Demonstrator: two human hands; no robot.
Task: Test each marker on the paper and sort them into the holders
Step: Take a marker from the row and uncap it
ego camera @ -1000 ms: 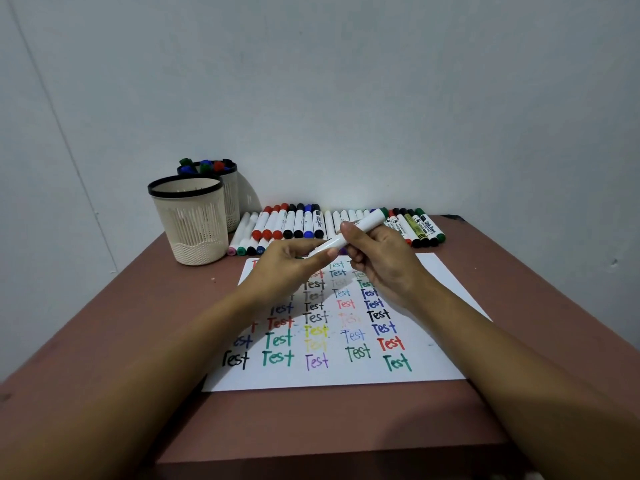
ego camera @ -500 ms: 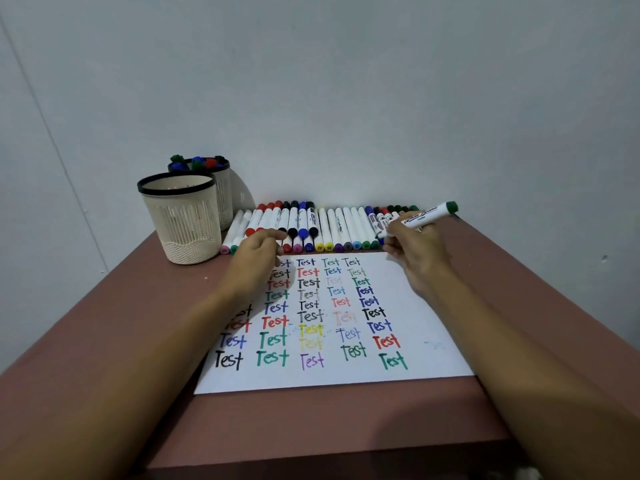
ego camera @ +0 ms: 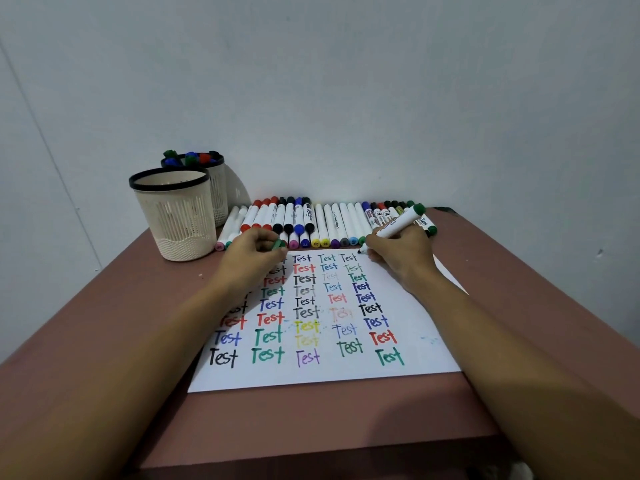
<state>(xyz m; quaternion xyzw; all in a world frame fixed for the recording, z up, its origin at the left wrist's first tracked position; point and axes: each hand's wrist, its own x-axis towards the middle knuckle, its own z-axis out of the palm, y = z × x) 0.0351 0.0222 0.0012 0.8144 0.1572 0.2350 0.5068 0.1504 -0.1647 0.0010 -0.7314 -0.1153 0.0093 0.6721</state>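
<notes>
Two hands work over the paper (ego camera: 426, 348) in the head view, near the tabletop's (ego camera: 104, 323) far edge. The right hand (ego camera: 401, 252) grips a green marker (ego camera: 398, 225) pen-style, tip down atop the rightmost column, prob. to write the next word. The left hand (ego camera: 252, 256) pinches the green cap (ego camera: 278, 244) and rests on the sheet, likely steadying it. A marker row (ego camera: 332, 223) lines the far edge. The front holder (ego camera: 173, 216) and back holder (ego camera: 218, 188) stand at the far-left corner. Legible: "Test", many colours; barrel labels too small.

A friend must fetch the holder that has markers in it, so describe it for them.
On the brown table, at its far left corner, stand two cream holders with black rims. It is the rear holder, half hidden behind the front holder; only it shows coloured marker caps above its rim.
</notes>
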